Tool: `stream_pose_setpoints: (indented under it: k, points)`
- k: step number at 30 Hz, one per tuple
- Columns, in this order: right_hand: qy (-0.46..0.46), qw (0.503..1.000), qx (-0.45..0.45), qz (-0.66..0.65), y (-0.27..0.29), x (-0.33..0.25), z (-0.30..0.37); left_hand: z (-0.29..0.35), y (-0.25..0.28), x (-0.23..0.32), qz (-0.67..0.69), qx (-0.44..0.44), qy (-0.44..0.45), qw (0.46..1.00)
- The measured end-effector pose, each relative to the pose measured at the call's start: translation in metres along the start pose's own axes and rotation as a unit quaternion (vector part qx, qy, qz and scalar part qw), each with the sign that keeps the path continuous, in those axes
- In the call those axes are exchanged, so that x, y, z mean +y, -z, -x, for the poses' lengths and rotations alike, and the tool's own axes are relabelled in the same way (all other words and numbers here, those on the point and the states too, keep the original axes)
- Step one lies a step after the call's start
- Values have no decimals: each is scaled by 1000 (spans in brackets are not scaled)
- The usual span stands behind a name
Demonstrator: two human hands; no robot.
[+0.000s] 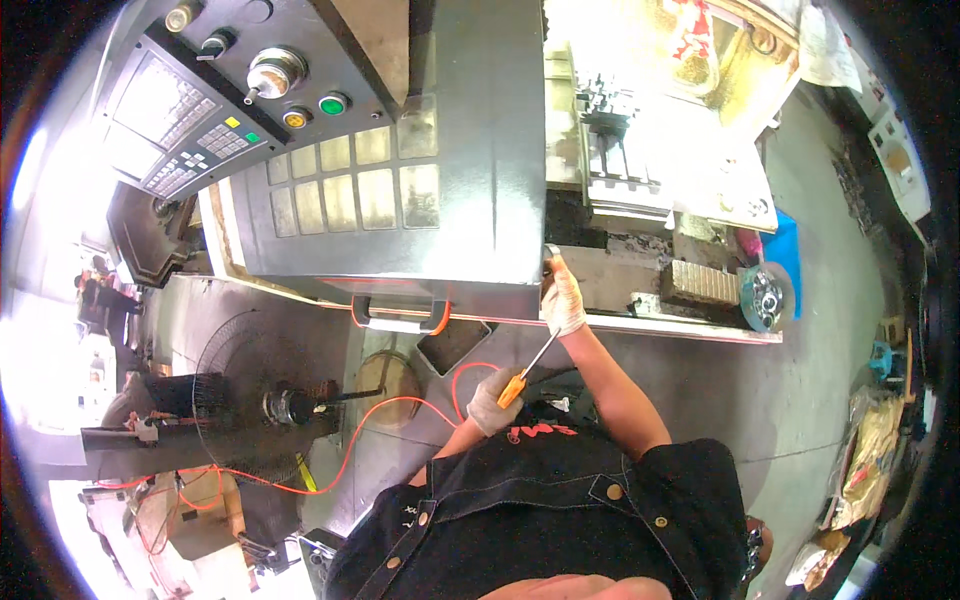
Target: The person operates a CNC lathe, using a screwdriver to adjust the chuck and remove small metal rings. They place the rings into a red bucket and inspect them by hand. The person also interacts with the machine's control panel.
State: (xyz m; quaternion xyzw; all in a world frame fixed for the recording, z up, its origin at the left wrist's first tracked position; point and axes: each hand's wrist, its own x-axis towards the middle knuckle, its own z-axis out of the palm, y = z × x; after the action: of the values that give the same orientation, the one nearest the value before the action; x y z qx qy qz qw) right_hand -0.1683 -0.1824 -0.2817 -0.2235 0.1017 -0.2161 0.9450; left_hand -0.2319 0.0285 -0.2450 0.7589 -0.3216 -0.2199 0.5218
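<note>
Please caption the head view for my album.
Left hand grips an orange-handled tool; right hand at a grey machine door.

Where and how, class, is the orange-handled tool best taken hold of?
Probably by the thick orange handle, from the person's side, as the left hand does: the handle is the end nearer the body, while the thin metal shaft slants away toward the right hand.

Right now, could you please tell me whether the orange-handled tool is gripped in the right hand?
No, the left hand grips the orange-handled tool, while the right hand is at the edge of the grey panel.
</note>
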Motion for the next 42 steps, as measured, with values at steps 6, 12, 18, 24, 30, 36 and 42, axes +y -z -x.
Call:
stream_pose_setpoints:
  k: [6, 12, 18, 24, 30, 36, 42]
  points:
    - [-187, 978, 46, -83, 20, -50, -42, -80, -29, 23, 0, 69, 89, 994]
    - [-316, 946, -70, -7, 59, -78, -120, -157, -38, -7, -15, 169, 155, 973]
    - [-236, 967, 11, 92, 7, -80, -272, -203, -22, 9, -49, 178, 181, 966]
    - [-135, 953, 119, 244, -21, -76, -403, -249, 0, 37, -153, 202, 285, 924]
    - [-21, 932, 47, 359, -18, -67, -420, -281, -9, 41, -124, 254, 284, 916]
    - [-92, 979, 118, 136, 11, -68, -394, -296, -8, -15, -208, 241, 320, 893]
    - [-189, 949, 61, 244, 18, -67, -365, -320, -6, 12, -183, 242, 311, 901]
